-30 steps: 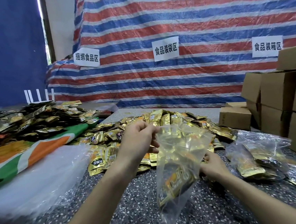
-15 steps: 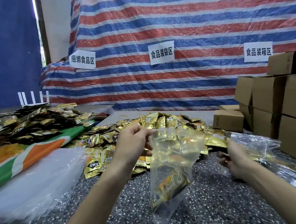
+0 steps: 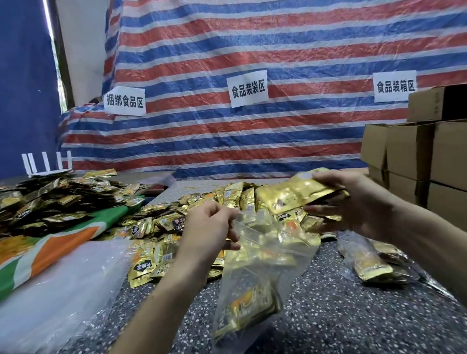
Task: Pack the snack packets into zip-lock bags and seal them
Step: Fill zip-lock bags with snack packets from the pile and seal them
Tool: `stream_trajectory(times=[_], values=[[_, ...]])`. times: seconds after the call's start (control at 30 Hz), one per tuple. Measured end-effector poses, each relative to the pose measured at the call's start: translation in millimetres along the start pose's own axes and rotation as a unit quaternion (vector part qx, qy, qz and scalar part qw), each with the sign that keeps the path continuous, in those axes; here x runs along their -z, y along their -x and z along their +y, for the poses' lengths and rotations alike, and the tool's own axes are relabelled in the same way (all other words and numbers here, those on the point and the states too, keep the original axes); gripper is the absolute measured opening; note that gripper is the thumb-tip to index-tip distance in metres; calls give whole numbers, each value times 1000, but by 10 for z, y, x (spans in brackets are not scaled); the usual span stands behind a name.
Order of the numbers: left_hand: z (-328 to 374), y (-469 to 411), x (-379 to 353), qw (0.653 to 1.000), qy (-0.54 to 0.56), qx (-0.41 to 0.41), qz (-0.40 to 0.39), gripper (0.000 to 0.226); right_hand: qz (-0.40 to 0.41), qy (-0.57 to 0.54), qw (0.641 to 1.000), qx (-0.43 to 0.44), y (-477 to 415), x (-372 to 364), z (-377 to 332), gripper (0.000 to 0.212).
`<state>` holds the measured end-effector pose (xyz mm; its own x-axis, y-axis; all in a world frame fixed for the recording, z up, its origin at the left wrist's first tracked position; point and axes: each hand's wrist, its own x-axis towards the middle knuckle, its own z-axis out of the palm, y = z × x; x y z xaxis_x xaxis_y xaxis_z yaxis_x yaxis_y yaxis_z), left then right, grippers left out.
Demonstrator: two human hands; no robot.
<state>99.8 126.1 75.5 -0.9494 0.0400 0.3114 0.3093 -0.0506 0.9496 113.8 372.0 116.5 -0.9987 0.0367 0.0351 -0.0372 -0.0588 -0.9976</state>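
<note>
The left hand (image 3: 209, 232) has its fingers curled, pinching the near lip of the open zip-lock bag (image 3: 264, 268). The bag hangs from that pinch, its lower end down at the speckled table (image 3: 341, 326). A few bagged packets (image 3: 247, 306) lie at its bottom. The right hand (image 3: 356, 205) is clamped, thumb over fingers, on a flat sheaf of gold foil snack packets (image 3: 296, 192), held above and just right of the bag's mouth. A loose heap (image 3: 160, 229) lies beyond the hands, and filled bags (image 3: 368, 260) lie to the right.

Assessment: the bag is thin, limp film, probably slippery. It is best held at the stiffer zip rim, with the mouth kept spread. The packets look light and slick, so a flat grip across the stack should stop them fanning.

Writing: the paper signs read 捆绑食品区 (image 3: 124, 103), 食品装袋区 (image 3: 248, 89) and 食品装箱区 (image 3: 395, 86). The packet labels are too small to read.
</note>
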Motion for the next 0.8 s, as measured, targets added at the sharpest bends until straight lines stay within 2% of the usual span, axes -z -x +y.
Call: stream_trajectory(times=[0.17,0.3,0.47,0.57,0.7,0.8], values=[[-18,-17,-18,1000,-8,8,8,20,-74,85,994,-18,70,-190,101,21],[7,-10,12,1000,7,1,25,21,-107,95,990,-8,103,-265,107,41],[17,-3,32,998,-34,-18,43,20,-75,159,984,1,104,-314,144,22],[20,10,5,997,-58,-32,43,26,-55,193,980,2,117,-382,192,33],[54,7,-49,998,-38,-30,29,23,-26,207,978,31,89,-504,215,52],[85,11,-48,999,-2,-35,31,20,-30,228,971,66,65,-552,110,44]])
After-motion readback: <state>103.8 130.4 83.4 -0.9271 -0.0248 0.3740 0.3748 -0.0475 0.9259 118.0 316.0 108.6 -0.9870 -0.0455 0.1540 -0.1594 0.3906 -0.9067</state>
